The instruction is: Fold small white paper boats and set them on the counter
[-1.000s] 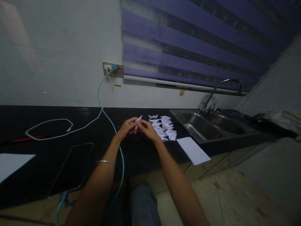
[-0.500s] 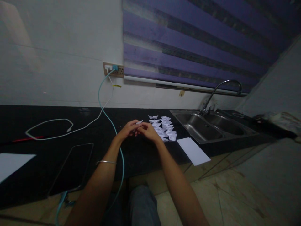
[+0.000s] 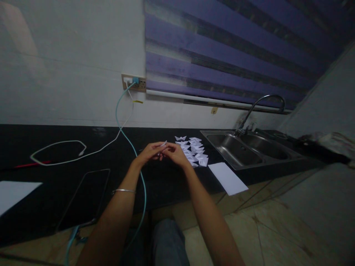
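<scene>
The fingers [image 3: 156, 145] of the left hand [image 3: 151, 152] and the right hand [image 3: 175, 153] meet and close around a small piece of folded white paper [image 3: 164, 143], gripping it between them; only its pale tip and edge show above the knuckles, so I cannot tell which creases it already has. The hands hold it over the black desk [image 3: 163, 186]. Just to the right of the fingers, two uneven columns of folded paper boats [image 3: 198, 150] lie close together, some overlapping; these look finished. The piece in the fingers seems to be the one part-way through, though its exact stage is hidden. Farther right and nearer the body, a flat white sheet [image 3: 227, 178] shows no visible folds, and well to the left of the fingers another sheet [image 3: 18, 194] lies flat, partly out of view; if they belong to this work, they are left undone. By count, most of the visible folding appears done. Left of the fingers, a teal cable [image 3: 143, 181] passes by the left wrist, with a dark tablet [image 3: 84, 199] beyond it.
</scene>
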Available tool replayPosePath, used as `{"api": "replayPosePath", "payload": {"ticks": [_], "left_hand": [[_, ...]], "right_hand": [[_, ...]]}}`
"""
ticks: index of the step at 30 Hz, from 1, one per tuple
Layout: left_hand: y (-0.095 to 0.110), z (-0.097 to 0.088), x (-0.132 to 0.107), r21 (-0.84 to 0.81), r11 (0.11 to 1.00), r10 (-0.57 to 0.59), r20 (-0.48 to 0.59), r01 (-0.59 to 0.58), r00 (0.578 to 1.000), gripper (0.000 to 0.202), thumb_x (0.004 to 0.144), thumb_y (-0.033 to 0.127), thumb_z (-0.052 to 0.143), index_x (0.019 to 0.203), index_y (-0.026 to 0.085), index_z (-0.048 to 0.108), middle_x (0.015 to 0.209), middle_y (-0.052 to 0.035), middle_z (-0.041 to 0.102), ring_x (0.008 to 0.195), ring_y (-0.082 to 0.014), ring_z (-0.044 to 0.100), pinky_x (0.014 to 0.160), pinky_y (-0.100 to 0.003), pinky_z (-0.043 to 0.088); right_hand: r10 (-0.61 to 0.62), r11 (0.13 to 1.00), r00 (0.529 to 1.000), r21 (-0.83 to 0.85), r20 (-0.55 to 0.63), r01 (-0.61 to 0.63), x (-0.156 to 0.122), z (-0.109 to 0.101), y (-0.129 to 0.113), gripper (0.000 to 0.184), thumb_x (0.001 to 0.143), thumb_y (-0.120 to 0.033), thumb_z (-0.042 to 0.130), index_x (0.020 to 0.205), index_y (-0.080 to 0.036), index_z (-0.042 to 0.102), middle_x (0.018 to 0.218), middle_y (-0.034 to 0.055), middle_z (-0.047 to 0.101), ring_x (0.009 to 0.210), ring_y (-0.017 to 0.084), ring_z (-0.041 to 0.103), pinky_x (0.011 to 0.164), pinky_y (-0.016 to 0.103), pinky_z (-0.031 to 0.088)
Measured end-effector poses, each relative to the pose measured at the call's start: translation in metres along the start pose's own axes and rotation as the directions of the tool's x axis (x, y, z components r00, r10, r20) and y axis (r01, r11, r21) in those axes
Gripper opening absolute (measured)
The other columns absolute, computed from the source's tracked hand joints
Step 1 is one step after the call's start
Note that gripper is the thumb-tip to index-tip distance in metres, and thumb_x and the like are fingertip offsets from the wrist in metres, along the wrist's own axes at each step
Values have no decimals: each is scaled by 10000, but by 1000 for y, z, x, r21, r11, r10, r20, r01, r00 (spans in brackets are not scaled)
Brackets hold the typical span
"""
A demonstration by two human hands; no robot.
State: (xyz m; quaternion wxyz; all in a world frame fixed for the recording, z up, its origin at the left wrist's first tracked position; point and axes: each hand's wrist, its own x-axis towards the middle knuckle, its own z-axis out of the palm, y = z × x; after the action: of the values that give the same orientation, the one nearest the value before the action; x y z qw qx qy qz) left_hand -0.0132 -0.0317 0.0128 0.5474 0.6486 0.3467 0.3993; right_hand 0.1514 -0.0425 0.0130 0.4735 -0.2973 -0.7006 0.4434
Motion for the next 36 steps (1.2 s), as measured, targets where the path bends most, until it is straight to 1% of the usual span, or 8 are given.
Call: {"api": "replayPosePath", "payload": {"ticks": [5, 10, 13, 18, 24, 29, 33, 36], "left_hand": [[1, -1, -1, -45, 999, -3, 38, 4, 999, 460, 788, 502, 625, 1128, 191, 625, 774, -44, 635, 545, -86, 561, 435, -159, 328], [-3, -2, 0, -65, 996, 60, 60, -56, 996, 405, 811, 509, 589, 1009, 158, 629, 667, -13, 585, 506, -87, 545, 407, -156, 290], [-4, 0, 1, -20, 999, 46, 51, -45, 998, 389, 806, 518, 584, 946, 158, 633, 671, -13, 584, 523, -91, 552, 414, -155, 300], [-4, 0, 1, 16, 999, 34, 35, -35, 999, 410, 791, 523, 596, 1006, 175, 617, 676, -1, 582, 515, -93, 547, 413, -156, 304], [-8, 2, 2, 132, 988, 81, 40, -85, 996, 398, 819, 523, 550, 921, 147, 632, 615, 5, 574, 480, -99, 515, 447, -189, 363], [-7, 5, 1, 213, 970, 147, -118, -119, 982, 365, 774, 436, 626, 1016, 163, 646, 695, -11, 621, 556, -137, 546, 492, -217, 403], [-6, 4, 3, 351, 925, 242, -238, -149, 941, 444, 752, 346, 651, 1164, 195, 591, 853, -37, 645, 617, -145, 569, 542, -227, 422], [-7, 3, 5, 463, 873, 312, -286, -154, 906, 454, 749, 243, 627, 1196, 194, 564, 872, -42, 645, 614, -135, 564, 590, -235, 431]], "right_hand": [[-9, 1000, 1000, 8, 1, 9, 0, 0, -1, 219, 774, -370, 648, 837, -161, 646, 713, 16, 659, 612, 139, 619, 625, 255, 479], [-21, 997, 992, -73, -122, 12, 3, -4, 4, 207, 768, -366, 646, 792, -160, 629, 706, 13, 640, 603, 125, 584, 607, 241, 469], [-3, 997, 995, -77, -100, -5, 3, -5, 6, 194, 777, -354, 629, 813, -163, 626, 685, 6, 634, 595, 126, 581, 588, 237, 462], [52, 996, 993, -64, -102, -59, 3, -5, 10, 181, 777, -342, 614, 781, -162, 616, 626, -9, 609, 550, 119, 553, 543, 223, 431], [1, 946, 987, -319, -161, -53, 4, -5, 13, 206, 794, -326, 551, 698, -153, 606, 587, -18, 563, 552, 113, 509, 523, 211, 370], [-113, 839, 977, -544, -183, -5, 2, -5, 12, 195, 794, -292, 526, 669, -157, 592, 581, -28, 520, 549, 105, 455, 522, 215, 321], [-147, 788, 970, -616, -194, -4, 0, -2, 12, 186, 806, -300, 528, 686, -171, 588, 568, -28, 519, 526, 107, 442, 527, 225, 313], [-166, 755, 962, -656, -218, -18, -1, 0, 12, 185, 807, -313, 541, 685, -180, 580, 579, -16, 542, 528, 114, 459, 539, 233, 316]]}}
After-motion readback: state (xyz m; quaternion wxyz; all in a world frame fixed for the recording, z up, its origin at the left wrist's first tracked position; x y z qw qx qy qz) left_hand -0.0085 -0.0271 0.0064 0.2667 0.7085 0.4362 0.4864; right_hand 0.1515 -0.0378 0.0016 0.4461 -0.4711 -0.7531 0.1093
